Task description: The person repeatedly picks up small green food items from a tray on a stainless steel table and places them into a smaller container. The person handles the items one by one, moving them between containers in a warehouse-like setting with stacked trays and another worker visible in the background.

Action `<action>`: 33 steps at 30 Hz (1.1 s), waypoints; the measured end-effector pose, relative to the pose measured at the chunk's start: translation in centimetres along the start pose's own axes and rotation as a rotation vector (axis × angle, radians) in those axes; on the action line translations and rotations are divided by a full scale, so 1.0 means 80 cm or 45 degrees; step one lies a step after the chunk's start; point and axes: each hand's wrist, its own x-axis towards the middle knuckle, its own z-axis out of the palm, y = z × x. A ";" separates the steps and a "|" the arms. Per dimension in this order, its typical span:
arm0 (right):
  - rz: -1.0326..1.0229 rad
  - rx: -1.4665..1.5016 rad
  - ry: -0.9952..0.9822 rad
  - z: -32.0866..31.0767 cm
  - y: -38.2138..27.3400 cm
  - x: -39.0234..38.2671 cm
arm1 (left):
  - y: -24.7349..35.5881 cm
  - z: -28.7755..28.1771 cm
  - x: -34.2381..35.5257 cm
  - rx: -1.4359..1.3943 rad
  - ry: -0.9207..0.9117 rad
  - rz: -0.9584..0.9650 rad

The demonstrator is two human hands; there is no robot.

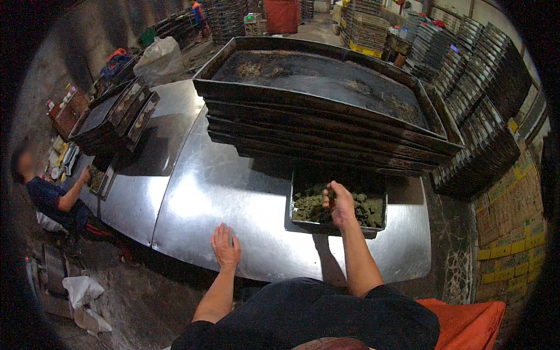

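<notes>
Setting: dim warehouse with tall stacks of dark trays [484, 87] along the wall, far to the right of the right hand.
Surface: broad shiny sheet-metal table [233, 192], under both hands.
Left hand [226, 246]: laid flat, palm down, fingers spread a little, on the bare metal near the table's close edge; it holds nothing.
Right hand [340, 204]: raised over the small tray, fingers curled in around what looks like a dark lump; the grip itself is partly hidden by the back of the hand.
Small tray: shallow rectangular grey metal tray [296, 195] filled with greenish-brown chunky pieces [309, 205], directly beneath the right hand and to the right of the left hand.
Big stack: pile of large blackened flat baking trays [315, 99], just beyond the right hand, its lower edge overhanging the small tray's far side.
Far left: another person [52, 198] in a dark shirt, crouched at the table's end, well away from the left hand, beside a second, smaller pile of dark trays [111, 116].
Near edge: orange cloth [466, 321], below and to the right of the right forearm.
</notes>
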 end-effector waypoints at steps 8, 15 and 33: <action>0.257 0.213 -0.012 -0.029 -0.021 -0.003 | -0.003 0.002 -0.001 0.013 0.009 0.002; -0.415 -0.775 0.409 -0.083 -0.030 0.010 | 0.000 0.000 0.000 0.011 0.006 0.017; -1.023 -1.486 -0.071 -0.045 0.008 0.020 | -0.011 0.008 -0.007 0.064 0.081 0.083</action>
